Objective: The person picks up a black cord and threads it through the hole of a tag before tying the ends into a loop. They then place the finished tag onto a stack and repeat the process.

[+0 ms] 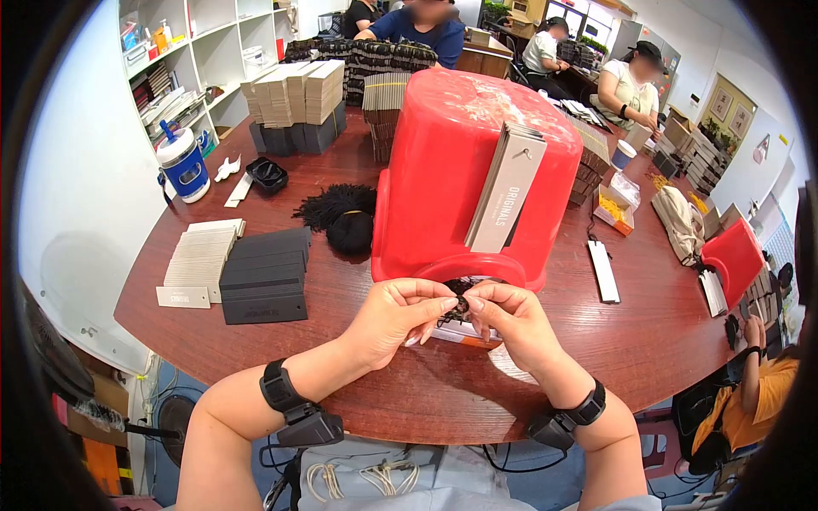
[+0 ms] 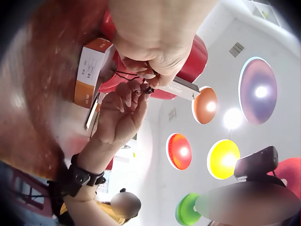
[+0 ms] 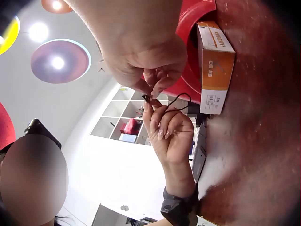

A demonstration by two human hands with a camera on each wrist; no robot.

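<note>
Both hands meet in front of an upturned red plastic tub (image 1: 443, 179), fingertips almost together. The left hand (image 1: 388, 319) pinches a thin black cord (image 3: 180, 95) between thumb and forefinger. From the other side, the right hand (image 1: 517, 324) pinches the same cord, at a small dark bunched bit. A loop of the cord hangs out beside the fingers in the right wrist view. Just below the hands, an orange and white box (image 3: 218, 70) with dark strands over it sits at an opening in the tub. Grey tags (image 1: 507, 192) printed ORIGINALS lie on the tub's near side.
Fanned light tags (image 1: 200, 264) and black tags (image 1: 266, 277) lie at left, near a bundle of black cords (image 1: 345, 217). Behind stand a blue and white jug (image 1: 183, 166) and stacked tags (image 1: 298, 94). A white strip (image 1: 603, 271) lies right. Other people sit around the table.
</note>
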